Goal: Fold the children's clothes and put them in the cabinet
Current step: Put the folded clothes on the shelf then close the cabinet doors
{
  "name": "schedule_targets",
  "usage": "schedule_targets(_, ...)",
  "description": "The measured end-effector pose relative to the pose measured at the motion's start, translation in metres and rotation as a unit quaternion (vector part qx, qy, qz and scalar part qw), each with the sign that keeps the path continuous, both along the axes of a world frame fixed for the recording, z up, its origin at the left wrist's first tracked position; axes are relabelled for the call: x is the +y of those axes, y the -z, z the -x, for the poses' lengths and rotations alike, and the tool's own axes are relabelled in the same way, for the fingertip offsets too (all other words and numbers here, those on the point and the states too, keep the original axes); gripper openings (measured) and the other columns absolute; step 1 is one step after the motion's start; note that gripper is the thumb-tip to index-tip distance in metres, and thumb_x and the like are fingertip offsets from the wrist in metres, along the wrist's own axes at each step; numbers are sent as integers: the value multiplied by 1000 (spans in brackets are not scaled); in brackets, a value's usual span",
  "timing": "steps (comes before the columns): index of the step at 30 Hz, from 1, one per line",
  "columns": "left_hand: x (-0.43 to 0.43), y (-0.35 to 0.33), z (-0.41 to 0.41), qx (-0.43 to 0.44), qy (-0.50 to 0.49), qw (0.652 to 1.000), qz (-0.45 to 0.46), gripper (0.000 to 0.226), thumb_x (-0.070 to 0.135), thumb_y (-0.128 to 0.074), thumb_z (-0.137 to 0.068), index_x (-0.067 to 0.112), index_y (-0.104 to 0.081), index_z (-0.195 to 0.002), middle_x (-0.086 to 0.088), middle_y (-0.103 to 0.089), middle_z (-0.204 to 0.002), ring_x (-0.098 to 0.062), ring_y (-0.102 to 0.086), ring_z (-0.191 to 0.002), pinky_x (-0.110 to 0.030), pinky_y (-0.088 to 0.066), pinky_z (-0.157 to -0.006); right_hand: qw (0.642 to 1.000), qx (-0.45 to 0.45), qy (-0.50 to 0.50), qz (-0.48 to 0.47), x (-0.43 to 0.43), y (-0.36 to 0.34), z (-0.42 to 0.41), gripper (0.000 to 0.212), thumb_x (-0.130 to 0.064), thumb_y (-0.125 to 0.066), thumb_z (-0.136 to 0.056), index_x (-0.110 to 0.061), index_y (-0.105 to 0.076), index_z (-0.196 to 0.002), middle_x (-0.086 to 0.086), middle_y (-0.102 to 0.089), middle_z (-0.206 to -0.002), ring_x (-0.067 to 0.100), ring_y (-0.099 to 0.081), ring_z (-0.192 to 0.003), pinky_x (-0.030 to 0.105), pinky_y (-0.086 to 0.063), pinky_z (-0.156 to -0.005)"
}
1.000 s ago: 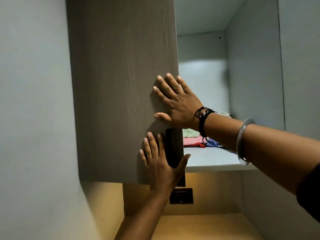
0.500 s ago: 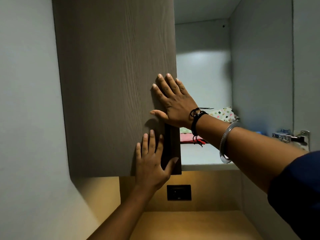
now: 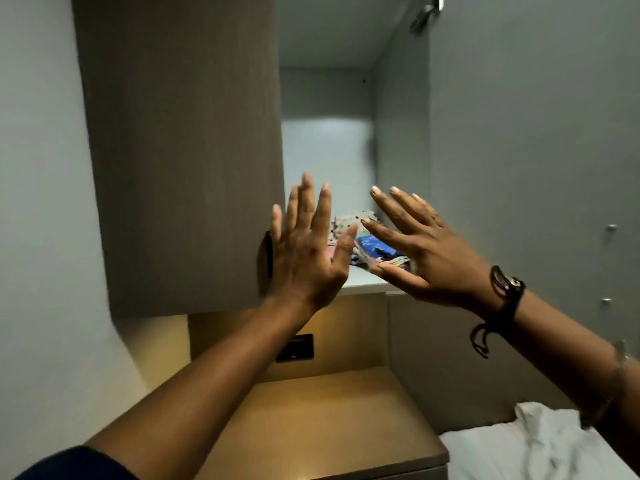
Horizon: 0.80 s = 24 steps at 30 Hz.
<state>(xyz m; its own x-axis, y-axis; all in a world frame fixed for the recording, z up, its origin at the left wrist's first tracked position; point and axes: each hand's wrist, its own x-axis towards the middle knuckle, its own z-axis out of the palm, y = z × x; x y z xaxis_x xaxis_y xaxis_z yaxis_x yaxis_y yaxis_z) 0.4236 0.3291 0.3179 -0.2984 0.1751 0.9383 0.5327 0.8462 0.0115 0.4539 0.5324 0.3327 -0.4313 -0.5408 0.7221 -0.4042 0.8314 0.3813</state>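
One brown cabinet door (image 3: 180,150) stands at nine o'clock, and two hands are up in front of the cabinet (image 3: 325,95): the left hand (image 3: 308,251) with fingers spread wide, holding nothing, beside the door's dark handle (image 3: 267,254), the right hand (image 3: 422,251) at three o'clock, equally splayed and empty. Between them one small pile of folded children's clothes (image 3: 367,244) lies on the cabinet shelf (image 3: 363,284), partly hidden by both hands, so its pieces can't be counted. At five o'clock white bedding (image 3: 540,448) is cut off by the edge.

The cabinet door (image 3: 180,150) wore a matt grey-brown woodgrain; the shelf (image 3: 363,284) looked smooth and pale. Folded clothes (image 3: 374,247) were printed cloth. The bedding (image 3: 540,448) was crumpled white fabric, and the bedside surface (image 3: 329,420) matt tan.
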Motion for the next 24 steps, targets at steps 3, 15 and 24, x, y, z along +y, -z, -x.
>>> schedule_targets(3, 61, -31, -40, 83, 31, 988, 123, 74, 56, -29, -95, 17, -10, -155, -12, 0, -164, -25, 3, -151, -49, 4, -120, 996, 77, 35, 9, 69, 9, -43, 64, -56, -36, -92, -19, -40, -144, 14, -14, -159, 32, -9, -147, 55, -17, -116)
schedule_targets(15, 323, -90, -79, 90, -50, 960, 259, 86, 72, -16, -90, 17, -7, -156, -14, 4, -164, -28, 6, -151, -48, 6, -120, 835, -117, -99, 528, 247, 112, -36, 104, -88, -18, -73, -22, -3, -152, 0, 1, -162, 12, 0, -147, 52, -6, -119)
schedule_targets(24, 289, -70, -82, 130, -252, 934, 218, 90, 63, -38, -87, 11, -9, -155, -16, 2, -163, -31, 3, -150, -45, 4, -119, 691, -355, -328, 537, 172, 137, -6, 98, -87, -41, -69, -35, -19, -149, -6, -28, -155, 10, -27, -142, 42, -26, -117)
